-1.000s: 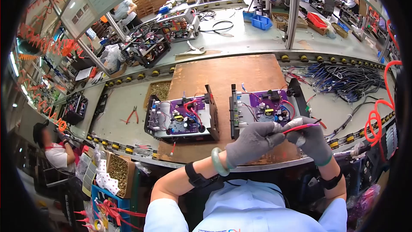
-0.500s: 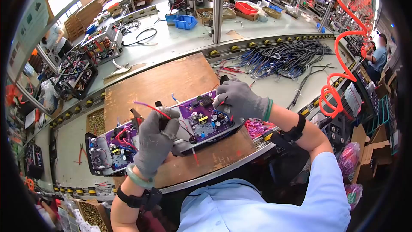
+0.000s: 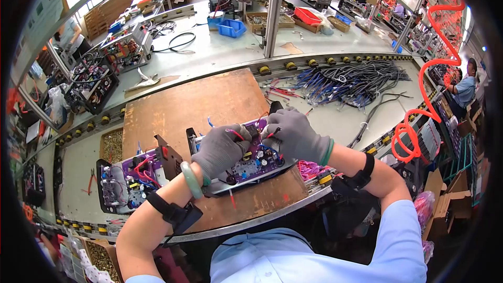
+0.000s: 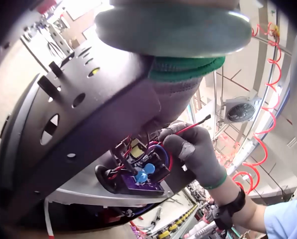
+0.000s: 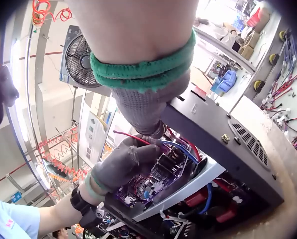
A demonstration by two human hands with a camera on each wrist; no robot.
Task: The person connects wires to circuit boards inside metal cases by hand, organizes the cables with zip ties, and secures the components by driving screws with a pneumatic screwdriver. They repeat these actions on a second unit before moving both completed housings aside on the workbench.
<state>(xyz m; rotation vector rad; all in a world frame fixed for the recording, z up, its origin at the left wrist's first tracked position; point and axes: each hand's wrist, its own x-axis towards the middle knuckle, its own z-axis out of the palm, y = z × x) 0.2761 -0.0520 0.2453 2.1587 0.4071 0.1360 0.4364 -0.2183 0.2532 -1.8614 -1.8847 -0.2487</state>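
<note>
A wooden board (image 3: 194, 94) underlies everything; on it sits an open-topped unit (image 3: 251, 180), a similar unit (image 3: 133, 181) just beside it on the left; inside the first lies a purple circuit board (image 3: 254, 166); above it, nearly touching, the gloved right hand (image 3: 298, 136) and left hand (image 3: 222, 149) each pinch red wire (image 4: 194, 125); whether one length or two, I cannot tell.

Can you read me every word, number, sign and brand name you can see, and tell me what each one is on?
None can be read in these pictures.
White rectangular sheet with small dark pictures, in the right wrist view's background: too blurred to read.
Small pink mark on the light blue cloth shirt: too small to read.
Flat purple circuit board: any printing is too small to read.
</note>
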